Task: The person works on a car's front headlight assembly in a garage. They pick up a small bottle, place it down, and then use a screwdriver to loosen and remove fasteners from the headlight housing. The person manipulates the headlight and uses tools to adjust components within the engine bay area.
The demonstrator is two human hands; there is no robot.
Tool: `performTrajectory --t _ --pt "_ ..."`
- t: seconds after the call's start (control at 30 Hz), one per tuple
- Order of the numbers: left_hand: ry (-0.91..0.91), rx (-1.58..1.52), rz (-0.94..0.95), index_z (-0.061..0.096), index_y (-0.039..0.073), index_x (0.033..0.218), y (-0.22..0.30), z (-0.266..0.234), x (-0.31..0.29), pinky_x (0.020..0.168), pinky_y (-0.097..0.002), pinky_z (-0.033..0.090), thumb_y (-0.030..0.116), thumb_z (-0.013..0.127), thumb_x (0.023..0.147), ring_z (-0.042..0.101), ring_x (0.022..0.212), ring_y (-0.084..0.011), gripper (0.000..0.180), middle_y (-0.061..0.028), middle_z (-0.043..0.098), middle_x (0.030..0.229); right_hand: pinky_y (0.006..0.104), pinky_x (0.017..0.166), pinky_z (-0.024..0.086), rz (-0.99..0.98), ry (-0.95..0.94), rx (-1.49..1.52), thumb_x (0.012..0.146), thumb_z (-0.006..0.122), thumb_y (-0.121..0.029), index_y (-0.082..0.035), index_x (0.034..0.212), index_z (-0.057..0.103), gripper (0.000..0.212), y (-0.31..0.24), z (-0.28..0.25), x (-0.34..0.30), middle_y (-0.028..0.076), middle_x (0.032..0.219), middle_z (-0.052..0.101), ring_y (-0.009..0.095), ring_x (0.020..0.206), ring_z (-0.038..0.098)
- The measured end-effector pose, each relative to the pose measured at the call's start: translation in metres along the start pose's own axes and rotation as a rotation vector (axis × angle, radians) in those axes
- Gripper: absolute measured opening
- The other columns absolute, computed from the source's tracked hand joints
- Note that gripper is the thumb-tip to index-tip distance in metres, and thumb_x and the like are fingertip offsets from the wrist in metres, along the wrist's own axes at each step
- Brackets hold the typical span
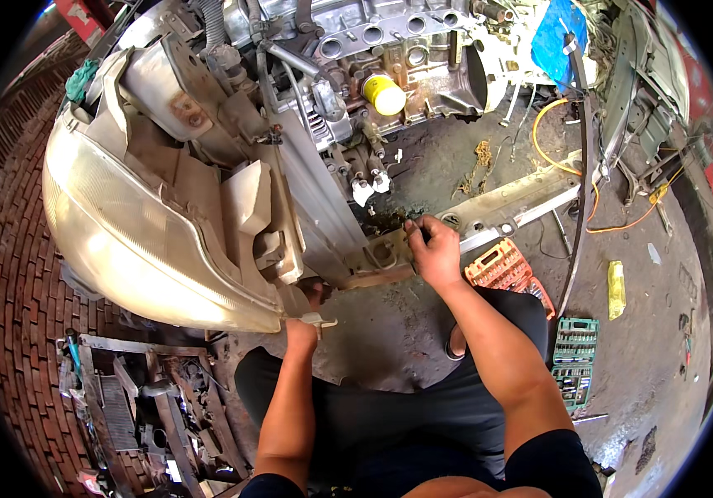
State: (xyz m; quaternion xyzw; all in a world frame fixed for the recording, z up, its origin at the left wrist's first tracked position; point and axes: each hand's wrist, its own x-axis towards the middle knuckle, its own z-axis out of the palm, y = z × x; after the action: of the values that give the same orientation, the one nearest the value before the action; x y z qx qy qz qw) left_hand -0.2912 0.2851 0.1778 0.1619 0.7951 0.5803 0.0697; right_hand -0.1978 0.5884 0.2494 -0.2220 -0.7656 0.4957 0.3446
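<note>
My right hand is closed, thumb against the curled fingers, at the edge of a pale metal crossmember. Whatever it holds, if anything, is hidden. My left hand reaches under the lower corner of a large yellowed headlight, beside a light-coloured bracket tab. Its fingers are mostly covered by the bodywork there. Between the two hands, an upright grey metal panel meets the crossmember. Beyond them lies the exposed engine with a yellow oil filter.
An orange socket case lies open by my right knee, and a green socket case stands farther right. A long dark strip and an orange hose cross the right side. Scrap metal frames pile up at lower left.
</note>
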Motion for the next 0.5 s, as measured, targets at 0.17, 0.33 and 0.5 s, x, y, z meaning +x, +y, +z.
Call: performTrajectory --t 0.17,0.33,0.5 --pt "0.027 0.182 0.285 0.066 -0.003 0.112 0.013 0.029 -0.005 0.079 -0.0389 0.054 0.014 0.071 0.098 0.067 0.087 -0.0275 0.022 -0.0134 0.068 0.094 0.0436 0.063 0.050 -0.012 -0.013 -0.035 0.099 0.073 -0.024 0.001 0.088 0.069 0.027 0.008 0.004 0.000 0.021 0.074 0.065 0.036 0.062 0.063" --pt "0.125 0.486 0.501 0.065 -0.002 0.115 0.025 0.041 -0.002 0.080 -0.0451 0.055 0.014 0.073 0.096 0.069 0.096 -0.0344 0.027 -0.0204 0.069 0.109 0.0435 0.063 0.051 -0.010 -0.006 -0.003 0.099 0.073 -0.024 0.000 0.089 0.070 0.027 0.001 0.001 0.001 0.020 0.073 0.066 0.035 0.062 0.063" --pt "-0.010 0.458 0.329 0.056 -0.004 0.125 0.005 0.056 -0.005 0.082 -0.0480 0.058 0.023 0.077 0.097 0.073 0.094 -0.0369 0.045 -0.0221 0.072 0.107 0.0431 0.062 0.050 0.041 -0.029 -0.015 0.100 0.073 -0.025 0.000 0.089 0.070 0.027 0.001 0.001 0.001 0.020 0.071 0.065 0.034 0.061 0.062"
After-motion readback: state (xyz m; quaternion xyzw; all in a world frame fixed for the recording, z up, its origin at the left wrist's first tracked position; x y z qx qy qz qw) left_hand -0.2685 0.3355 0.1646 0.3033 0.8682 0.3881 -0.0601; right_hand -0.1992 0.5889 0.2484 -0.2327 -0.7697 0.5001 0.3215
